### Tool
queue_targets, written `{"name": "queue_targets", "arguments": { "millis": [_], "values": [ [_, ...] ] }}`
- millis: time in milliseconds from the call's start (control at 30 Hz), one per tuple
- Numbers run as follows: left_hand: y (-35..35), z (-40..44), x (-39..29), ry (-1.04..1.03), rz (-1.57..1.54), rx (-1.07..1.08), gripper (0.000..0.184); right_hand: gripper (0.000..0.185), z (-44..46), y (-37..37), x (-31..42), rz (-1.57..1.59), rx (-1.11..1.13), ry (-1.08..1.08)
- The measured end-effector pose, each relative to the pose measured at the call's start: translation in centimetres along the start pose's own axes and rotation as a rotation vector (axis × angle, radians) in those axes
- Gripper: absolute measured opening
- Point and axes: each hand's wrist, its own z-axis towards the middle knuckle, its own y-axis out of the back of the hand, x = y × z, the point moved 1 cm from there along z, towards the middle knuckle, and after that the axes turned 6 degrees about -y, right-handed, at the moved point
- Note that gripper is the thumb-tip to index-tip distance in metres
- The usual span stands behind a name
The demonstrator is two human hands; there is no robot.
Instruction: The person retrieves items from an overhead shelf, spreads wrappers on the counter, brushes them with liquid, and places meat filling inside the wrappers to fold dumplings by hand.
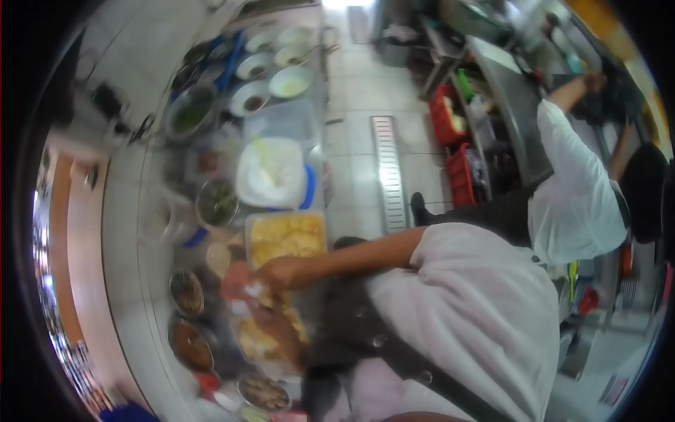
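Note:
My right hand (280, 273) is closed on a blurred pinkish-red and white item (238, 281) of a kind I cannot make out. Close below in the picture, my left hand (276, 329) reaches toward the same item, its fingers smeared by motion. Both hands are over the counter beside a clear tub of yellow food pieces (287, 235). Under my left hand is another container of yellow pieces (254, 337), partly covered by the hand and forearm. A pale round thing (219, 259) lies just beyond my hands.
A white tub (273, 172) with a yellow-green utensil handle stands along the counter, near several white bowls (290, 82). A bowl of brown sauce (191, 346) and a bowl of brownish pieces (264, 392) stand opposite. A co-worker in white (576, 190) is at the steel counter behind me.

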Motion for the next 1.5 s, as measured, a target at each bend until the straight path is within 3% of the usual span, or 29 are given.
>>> {"name": "queue_targets", "arguments": {
  "millis": [33,100,133,200,300,367,433,500,567,633,667,733,767,833,867,933,1000,1033,1100,1233,1367,1433,1467,1500],
  "values": [
    [0.2,-0.2,-0.2,-0.022,0.02,-0.006,0.065,0.042,0.1,-1.1,0.0,0.033,0.038,0.012],
    [1.1,-1.4,-0.2,0.02,-0.022,-0.064,0.068,0.042,0.0,-1.0,0.8,0.058,-0.16,-0.076],
    [1.1,-2.0,-0.1,0.049,-0.079,-0.077,0.07,0.038,-0.1,-0.1,1.7,0.033,0.05,-0.303],
    [0.5,-2.7,0.0,0.094,-0.143,-0.089,0.073,0.036,0.0,-0.6,0.7,-0.037,0.054,-0.204],
    [0.1,-3.9,-0.5,0.154,-0.008,-0.336,0.074,0.031,-0.3,-0.9,0.0,-0.048,0.09,-0.072],
    [-0.4,-4.0,-1.2,0.149,0.079,-0.295,0.073,0.028,-0.3,-0.5,0.2,0.015,0.143,-0.032],
    [0.7,-4.1,1.2,0.12,0.169,-0.262,0.073,0.023,-1.4,1.3,1.0,0.098,0.247,-0.15],
    [-0.8,-3.0,0.5,0.28,-0.136,-0.017,0.079,0.018,-3.2,2.2,-0.5,0.183,0.164,-0.28],
    [-2.0,-2.3,2.1,0.371,-0.13,0.016,0.081,0.02,-4.2,4.6,-2.1,0.109,0.177,-0.48],
    [-3.9,-1.7,3.8,0.431,-0.218,0.074,0.084,0.022,-4.3,6.7,-5.1,-0.042,0.117,-0.519],
    [-4.9,-1.1,3.1,0.437,-0.223,0.044,0.084,0.023,-3.4,8.3,-5.1,-0.213,0.204,-0.498],
    [-7.0,-0.4,1.2,0.717,-0.241,0.297,0.073,0.024,-1.5,10.4,-5.1,-0.378,0.317,-0.475],
    [-7.4,-0.5,1.6,0.733,-0.253,0.278,0.073,0.022,-0.9,10.8,-5.5,-0.521,0.428,-0.412],
    [-7.8,-0.4,2.8,0.625,-0.133,0.49,0.054,0.021,0.1,11.2,-6.2,-0.658,0.554,-0.339],
    [-7.7,-0.5,3.4,0.639,-0.143,0.477,0.054,0.021,0.3,11.1,-6.2,-0.642,0.567,-0.248],
    [-7.3,0.0,4.3,0.39,0.086,0.508,0.039,0.021,1.3,11.1,-6.1,-0.629,0.59,-0.149],
    [-6.9,0.2,4.1,0.356,0.091,0.416,0.036,0.02,3.4,11.1,-5.1,-0.465,0.386,-0.124],
    [-6.8,0.3,4.0,0.323,0.106,0.34,0.034,0.02,4.0,10.5,-5.4,-0.465,0.402,-0.117],
    [-6.8,0.7,3.6,0.327,0.082,0.294,0.035,0.021,5.2,9.1,-6.8,-0.639,0.265,-0.009],
    [-6.6,0.5,2.9,0.293,0.118,0.278,0.037,0.022,7.2,6.4,-9.2,-0.73,0.257,0.078],
    [-5.5,-1.0,4.4,0.283,0.067,0.213,0.044,0.023,8.1,8.2,-1.9,-0.561,0.461,-0.072],
    [-5.7,-1.8,2.3,0.197,-0.159,-0.112,0.049,0.024,7.4,8.1,0.4,-0.504,0.55,-0.098],
    [-5.3,-2.1,1.7,0.197,-0.164,-0.12,0.049,0.026,6.9,7.9,0.9,-0.311,0.663,-0.151],
    [-4.8,-2.1,1.2,0.129,-0.46,-0.06,0.048,0.028,6.4,7.7,1.5,-0.12,0.766,-0.203]
  ]
}}
